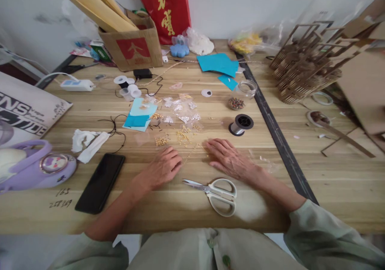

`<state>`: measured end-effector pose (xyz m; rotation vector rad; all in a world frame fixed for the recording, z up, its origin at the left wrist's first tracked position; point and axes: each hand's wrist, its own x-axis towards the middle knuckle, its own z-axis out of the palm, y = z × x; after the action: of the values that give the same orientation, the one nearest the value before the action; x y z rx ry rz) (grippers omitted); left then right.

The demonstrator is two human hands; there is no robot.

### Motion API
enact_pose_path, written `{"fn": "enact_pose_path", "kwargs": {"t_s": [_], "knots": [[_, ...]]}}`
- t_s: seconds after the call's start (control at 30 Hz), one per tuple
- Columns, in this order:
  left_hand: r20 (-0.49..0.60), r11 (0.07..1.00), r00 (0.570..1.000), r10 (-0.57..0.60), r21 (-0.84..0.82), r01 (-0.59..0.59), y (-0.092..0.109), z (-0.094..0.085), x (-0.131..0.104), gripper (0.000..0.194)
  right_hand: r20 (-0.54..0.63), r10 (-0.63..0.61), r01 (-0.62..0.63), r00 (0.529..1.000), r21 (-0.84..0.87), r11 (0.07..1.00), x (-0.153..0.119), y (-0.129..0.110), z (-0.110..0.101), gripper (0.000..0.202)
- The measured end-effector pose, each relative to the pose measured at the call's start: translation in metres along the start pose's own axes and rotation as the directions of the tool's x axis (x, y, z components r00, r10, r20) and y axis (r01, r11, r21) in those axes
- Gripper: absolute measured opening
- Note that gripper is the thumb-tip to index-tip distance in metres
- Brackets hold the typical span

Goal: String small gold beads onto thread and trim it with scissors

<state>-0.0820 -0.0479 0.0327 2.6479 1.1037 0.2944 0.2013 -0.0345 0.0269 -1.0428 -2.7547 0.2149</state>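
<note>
Scissors (pixel 207 188) lie near gold chain (pixel 190 154) between left hand (pixel 165 165) and right hand (pixel 226 157), grip unclear.

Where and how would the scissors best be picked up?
Probably by the handles, with the right hand coming from the right. The scissors lie flat, their two loops toward that side and their blades pointing left, so this approach should keep fingers clear of the edges. The open loops should take thumb and fingers easily.
</note>
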Motion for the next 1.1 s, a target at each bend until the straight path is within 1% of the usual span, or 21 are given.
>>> {"fn": "enact_pose_path", "kwargs": {"t_s": [0.1, 0.2, 0.3, 0.37, 0.5, 0.67, 0.83, 1.1], "knots": [[-0.014, 1.0, 1.0, 0.025, -0.005, -0.025, -0.002, -0.005, 0.005, 0.02, 0.001, 0.023, -0.023, 1.0, 0.008, 1.0, -0.009, -0.003, -0.001, 0.057], [-0.034, 0.995, 0.995, 0.097, 0.021, -0.096, -0.001, -0.006, 0.014, 0.023, 0.013, 0.026, -0.027, 1.0, 0.019, 0.999, -0.016, -0.007, -0.001, 0.057], [-0.051, 0.985, 0.985, 0.166, 0.06, -0.163, 0.004, -0.002, 0.026, 0.03, 0.017, 0.02, -0.021, 1.0, 0.031, 0.999, -0.018, -0.012, -0.001, 0.057], [-0.041, 0.979, 0.981, 0.188, 0.092, -0.183, 0.007, 0.003, 0.034, 0.033, 0.022, 0.023, -0.023, 0.999, 0.027, 0.999, -0.017, -0.015, -0.001, 0.057], [-0.012, 0.976, 0.982, 0.189, 0.117, -0.186, 0.009, 0.015, 0.045, 0.035, 0.029, 0.031, -0.031, 0.999, 0.01, 0.999, -0.016, -0.017, -0.002, 0.055], [-0.01, 0.977, 0.985, 0.173, 0.132, -0.17, 0.006, 0.024, 0.05, 0.037, 0.019, 0.027, -0.027, 0.999, 0.002, 1.0, -0.018, -0.015, 0.004, 0.055], [-0.002, 0.971, 0.984, 0.179, 0.163, -0.176, 0.004, 0.028, 0.05, 0.039, 0.015, 0.017, -0.017, 1.0, 0.011, 1.0, -0.019, -0.013, 0.009, 0.057], [-0.017, 0.968, 0.98, 0.197, 0.163, -0.192, 0.002, 0.029, 0.05, 0.037, -0.007, 0.0, 0.001, 1.0, 0.048, 0.999, -0.018, -0.017, 0.005, 0.055]]}}
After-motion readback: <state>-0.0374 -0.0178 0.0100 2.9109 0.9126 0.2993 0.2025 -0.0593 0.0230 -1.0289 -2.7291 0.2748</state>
